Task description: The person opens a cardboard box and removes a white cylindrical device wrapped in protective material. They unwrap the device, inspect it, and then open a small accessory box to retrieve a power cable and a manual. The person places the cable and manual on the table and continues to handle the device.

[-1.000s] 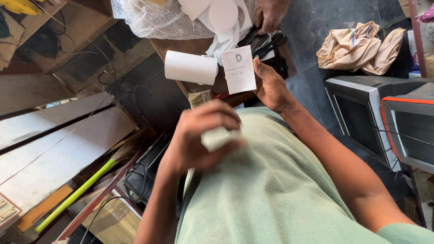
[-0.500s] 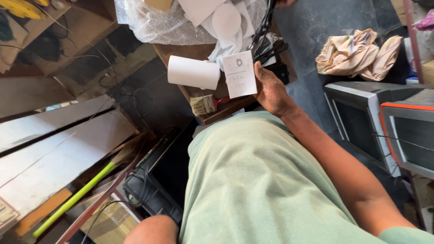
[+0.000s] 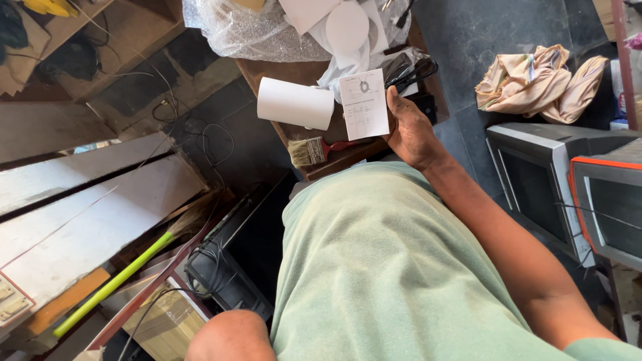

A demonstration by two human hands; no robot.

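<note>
Right hand [image 3: 409, 127] pinching a small white printed slip [image 3: 364, 105] above a brown table [image 3: 281, 75]; white paper roll [image 3: 295, 103] and paintbrush [image 3: 319, 150] just beside; left hand unseen.

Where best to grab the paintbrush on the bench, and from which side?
Probably by the red handle of the paintbrush, coming from its right end near the right hand. The brush lies flat along the edge of the wooden bench, bristles pointing left, and the handle's far end slips under the paper slip, so only the mid-handle is free.
</note>
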